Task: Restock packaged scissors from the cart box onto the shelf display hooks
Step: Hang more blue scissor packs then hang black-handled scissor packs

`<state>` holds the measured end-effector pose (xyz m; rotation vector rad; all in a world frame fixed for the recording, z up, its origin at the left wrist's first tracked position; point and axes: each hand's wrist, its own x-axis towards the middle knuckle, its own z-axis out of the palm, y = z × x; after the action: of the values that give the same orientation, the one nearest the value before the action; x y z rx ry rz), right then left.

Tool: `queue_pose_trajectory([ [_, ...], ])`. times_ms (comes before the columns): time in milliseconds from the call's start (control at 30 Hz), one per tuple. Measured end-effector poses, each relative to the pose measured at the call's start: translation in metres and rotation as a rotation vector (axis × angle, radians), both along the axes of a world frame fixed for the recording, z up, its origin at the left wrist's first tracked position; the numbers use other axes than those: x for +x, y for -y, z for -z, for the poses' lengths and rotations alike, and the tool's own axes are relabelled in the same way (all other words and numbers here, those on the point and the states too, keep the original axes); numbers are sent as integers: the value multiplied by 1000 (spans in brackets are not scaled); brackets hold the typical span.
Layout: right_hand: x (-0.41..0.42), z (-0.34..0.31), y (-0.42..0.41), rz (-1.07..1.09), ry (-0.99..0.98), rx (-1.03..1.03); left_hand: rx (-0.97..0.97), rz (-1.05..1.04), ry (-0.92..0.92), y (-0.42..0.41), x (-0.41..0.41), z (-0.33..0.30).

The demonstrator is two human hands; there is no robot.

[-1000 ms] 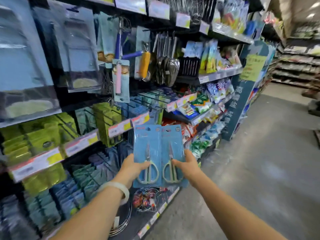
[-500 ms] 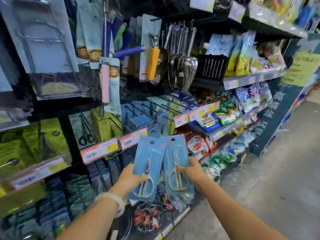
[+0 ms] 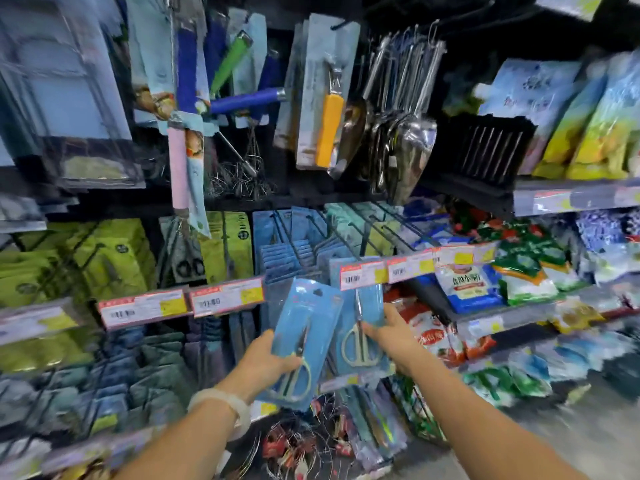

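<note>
I hold two blue carded scissor packs in front of the shelf. My left hand [image 3: 265, 360] grips the left scissors pack [image 3: 304, 317] by its lower left edge, and the pack tilts to the right. My right hand [image 3: 393, 336] grips the right scissors pack [image 3: 363, 344] at its right edge; its top sits behind a red and yellow price tag [image 3: 363, 276]. Just above, black display hooks [image 3: 301, 247] carry more blue scissor packs [image 3: 284, 258]. The cart box is not in view.
Ladles and metal scoops [image 3: 408, 143] hang above the hooks, beside peelers with coloured handles [image 3: 330, 129]. Green packs [image 3: 114, 258] hang at the left. Food bags [image 3: 467, 282] fill the shelves at the right. Wire whisks [image 3: 301, 441] hang below my hands. The aisle floor [image 3: 588, 427] lies at lower right.
The view has closed in on the shelf. Both hands have carried the packs up and forward toward the blue-pack hooks, and the left pack now tilts more.
</note>
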<state>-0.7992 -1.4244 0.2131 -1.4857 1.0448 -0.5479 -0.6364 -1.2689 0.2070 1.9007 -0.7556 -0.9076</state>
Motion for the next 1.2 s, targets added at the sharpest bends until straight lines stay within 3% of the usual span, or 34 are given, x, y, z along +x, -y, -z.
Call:
queue_pose_trajectory([
  [267,18,24,34,-92,-193,-32,-36,-98,-24,9,-18,-2],
  [400,27,28,40,5,-289,-62,-32,-129,-68,8,-21,-2],
  [500,18,20,27,-14,-192,-37,-12,-131,-75,10,-26,2],
  [600,7,11,5,-249,-85,102,3,-130,-68,17,-37,6],
  [667,1,9,-5,-329,-106,41,15,-104,-61,25,-45,8],
  [900,-15,-4,11,-191,26,-108,17,-92,77,62,-64,6],
  [1033,-8,-13,26,-129,24,-175,-99,-186,32,78,-68,-5],
  [1200,4,-1,32,-128,-53,-155,-73,-203,27,79,-68,-5],
])
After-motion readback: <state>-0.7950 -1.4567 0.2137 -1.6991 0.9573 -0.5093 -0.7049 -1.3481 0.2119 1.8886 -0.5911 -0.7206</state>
